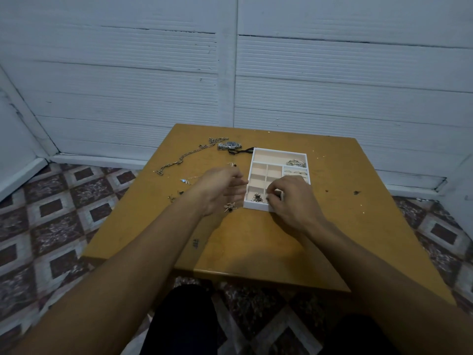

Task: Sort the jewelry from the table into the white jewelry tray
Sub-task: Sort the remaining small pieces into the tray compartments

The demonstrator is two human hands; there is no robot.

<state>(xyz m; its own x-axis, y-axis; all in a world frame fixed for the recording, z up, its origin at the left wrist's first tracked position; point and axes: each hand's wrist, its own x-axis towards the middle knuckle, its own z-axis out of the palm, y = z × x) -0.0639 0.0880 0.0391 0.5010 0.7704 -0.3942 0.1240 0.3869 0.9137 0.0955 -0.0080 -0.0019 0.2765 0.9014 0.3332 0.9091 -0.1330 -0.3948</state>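
The white jewelry tray [279, 151] sits on the wooden table [256, 247], with rings in its right compartments and dark pieces [256, 197] in its near-left cell. My right hand [291, 198] rests over the tray's near edge, fingertips pinched at a near cell; whatever they hold is hidden. My left hand [220, 187] hovers just left of the tray, fingers curled and apart. Loose on the table lie a silver chain [184, 156], a wristwatch [230, 145], a black cord [243, 150], a blue-stone piece [183, 181], small earrings [231, 165] and a dark cluster [229, 207].
The table stands against a white panelled wall [230, 73] over a patterned tile floor [51, 213]. Dark specks [355, 192] mark the table's right side. My dark-clothed legs [184, 319] show below the table's near edge.
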